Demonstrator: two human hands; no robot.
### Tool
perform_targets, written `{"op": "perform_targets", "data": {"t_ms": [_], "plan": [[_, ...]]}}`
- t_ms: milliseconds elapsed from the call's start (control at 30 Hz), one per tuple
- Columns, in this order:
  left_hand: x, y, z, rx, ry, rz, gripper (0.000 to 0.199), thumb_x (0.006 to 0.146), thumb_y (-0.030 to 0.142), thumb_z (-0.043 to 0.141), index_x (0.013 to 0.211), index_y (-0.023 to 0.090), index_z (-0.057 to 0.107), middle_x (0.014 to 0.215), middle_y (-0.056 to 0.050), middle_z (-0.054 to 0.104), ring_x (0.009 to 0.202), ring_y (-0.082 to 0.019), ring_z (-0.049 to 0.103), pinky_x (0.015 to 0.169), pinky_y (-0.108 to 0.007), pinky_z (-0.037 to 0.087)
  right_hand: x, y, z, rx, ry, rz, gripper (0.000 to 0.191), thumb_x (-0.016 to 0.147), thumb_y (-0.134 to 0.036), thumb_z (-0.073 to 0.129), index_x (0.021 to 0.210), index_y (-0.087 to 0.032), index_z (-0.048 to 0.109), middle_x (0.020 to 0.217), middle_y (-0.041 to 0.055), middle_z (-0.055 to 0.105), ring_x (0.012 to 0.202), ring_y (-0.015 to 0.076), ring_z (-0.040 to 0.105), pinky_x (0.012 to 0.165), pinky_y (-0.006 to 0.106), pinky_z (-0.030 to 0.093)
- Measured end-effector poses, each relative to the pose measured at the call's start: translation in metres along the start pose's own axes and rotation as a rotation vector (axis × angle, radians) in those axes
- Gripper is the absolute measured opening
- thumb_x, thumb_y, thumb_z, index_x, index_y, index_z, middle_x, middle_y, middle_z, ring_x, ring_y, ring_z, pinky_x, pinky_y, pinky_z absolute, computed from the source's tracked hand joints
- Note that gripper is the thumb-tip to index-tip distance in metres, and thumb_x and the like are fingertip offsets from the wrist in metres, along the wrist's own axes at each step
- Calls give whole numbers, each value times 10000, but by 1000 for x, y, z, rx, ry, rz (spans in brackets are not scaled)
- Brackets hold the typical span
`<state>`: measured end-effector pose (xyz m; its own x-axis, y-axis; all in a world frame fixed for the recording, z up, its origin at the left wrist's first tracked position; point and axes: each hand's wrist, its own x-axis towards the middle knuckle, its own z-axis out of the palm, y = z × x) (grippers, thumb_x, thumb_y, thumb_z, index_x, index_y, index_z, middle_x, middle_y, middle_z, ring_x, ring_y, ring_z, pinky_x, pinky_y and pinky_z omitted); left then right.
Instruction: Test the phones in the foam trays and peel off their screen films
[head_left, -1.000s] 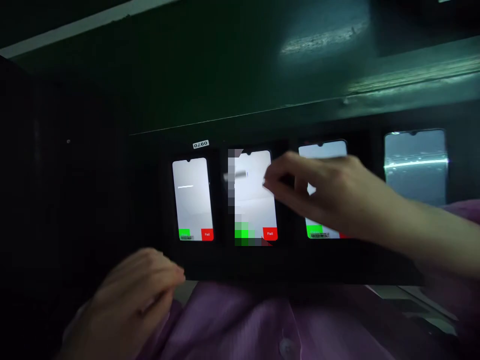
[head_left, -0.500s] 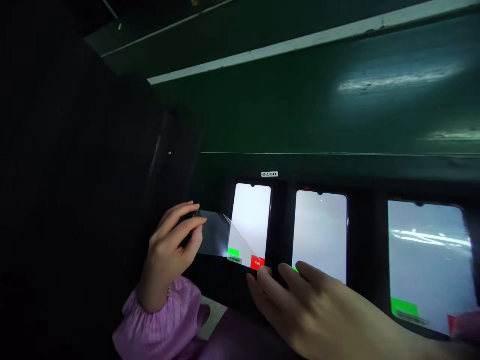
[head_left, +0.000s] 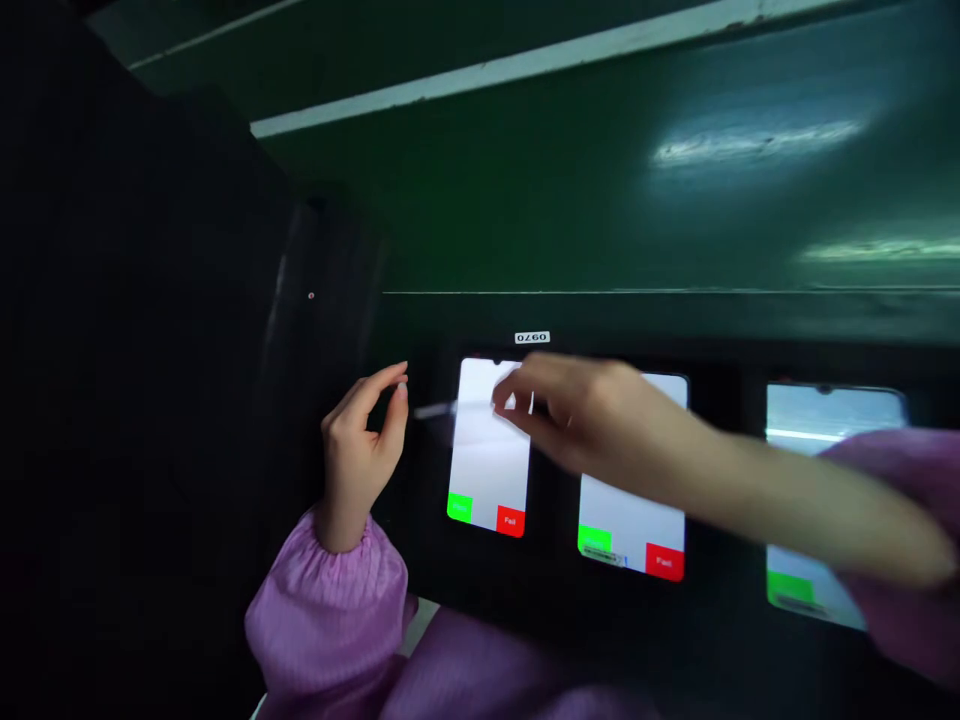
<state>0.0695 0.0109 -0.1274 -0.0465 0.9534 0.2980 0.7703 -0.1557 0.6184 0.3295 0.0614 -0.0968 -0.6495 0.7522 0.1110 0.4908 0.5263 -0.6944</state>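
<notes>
The left sleeve (head_left: 322,625) is purple and faintly striped, gathered at the cuff (head_left: 343,556); the right sleeve (head_left: 904,500) is purple too.

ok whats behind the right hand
The middle smartphone: its top right corner and lower screen, with green button and red Fail button, show. The right hand hides its upper left and part of the left smartphone.
</notes>
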Motion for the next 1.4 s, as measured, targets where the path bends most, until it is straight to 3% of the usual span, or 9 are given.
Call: {"op": "perform_targets", "data": {"t_ms": [133, 467, 833, 933, 1000, 1067, 1133, 1233, 1400], "plan": [[-6, -6, 0, -3, 35, -54, 192, 1005, 279, 653, 1146, 218, 766, 1032, -52, 826, 906, -176, 797, 829, -314, 665, 26, 26, -27, 423, 201, 224, 144, 977, -350, 717, 951, -220, 660, 829, 17, 681, 662, 128, 578, 585, 282, 457], [-12, -2, -1, -3, 19, 90, 193, 996, 167, 658, 1163, 181, 756, 1067, -37, 827, 950, -141, 784, 875, -271, 646, 7, 16, -27, 501, 279, 366, 293, 971, -477, 771, 953, -226, 620, 841, -24, 660, 510, 53, 515, 412, 220, 398], [-85, 20, -21, -48, -55, 88, 274, 987, 74, 655, 1221, 195, 729, 1117, -28, 799, 1072, -113, 750, 969, -241, 616, -17, 1, 4, 459, 151, 360, 306, 1042, -479, 637, 1142, -192, 606, 1006, 33, 757, 537, 73, 513, 465, 253, 447], [-100, 23, -20, -94, -29, 62, 357, 1004, 72, 624, 1316, 232, 692, 1139, -19, 788, 1070, -109, 746, 956, -237, 618, -27, -6, 12, 417, 32, 246, 369, 1066, -535, 557, 1220, -209, 634, 827, -8, 733, 469, 99, 505, 434, 273, 421], [-110, 25, -21, -105, -43, 77, 452, 1027, 92, 591, 1447, 257, 613, 1193, -34, 771, 1112, -127, 738, 983, -268, 619, -46, -12, 7, 384, -171, 134, 401, 1102, -545, 477, 1288, -248, 672, 714, -39, 702, 444, 117, 544, 426, 278, 427], [-119, 25, -24, -67, -99, 141, 530, 1037, 133, 588, 1546, 266, 525, 1269, -66, 741, 1192, -163, 714, 1032, -318, 609, -78, -17, -6, 266, -222, 31, 380, 1126, -493, 446, 1360, -310, 682, 774, -40, 747, 523, 145, 651, 463, 296, 470], [-128, 23, -27, 64, -170, 214, 520, 1035, 198, 618, 1544, 271, 540, 1399, -113, 672, 1319, -229, 651, 1100, -398, 576, -121, -20, -19, 36, -12, -39, 343, 1119, -397, 492, 1412, -350, 663, 988, -23, 799, 739, 184, 754, 581, 329, 544], [-136, 21, -25, 307, -183, 289, 368, 1032, 285, 637, 1396, 249, 679, 1595, -174, 500, 1492, -361, 487, 1218, -580, 438, -188, -20, -24, -261, 277, -47, 333, 1093, -290, 529, 1390, -340, 670, 1186, 9, 772, 992, 222, 735, 799, 377, 578], [-129, 48, 6, 255, -115, 447, 379, 1015, 257, 660, 1386, 180, 664, 1505, -194, 565, 1443, -326, 521, 1300, -601, 293, -252, -14, 13, -656, 293, 176, 402, 1112, -464, 457, 1286, -242, 744, 1500, 148, 614, 1220, 375, 599, 909, 538, 482]]}}
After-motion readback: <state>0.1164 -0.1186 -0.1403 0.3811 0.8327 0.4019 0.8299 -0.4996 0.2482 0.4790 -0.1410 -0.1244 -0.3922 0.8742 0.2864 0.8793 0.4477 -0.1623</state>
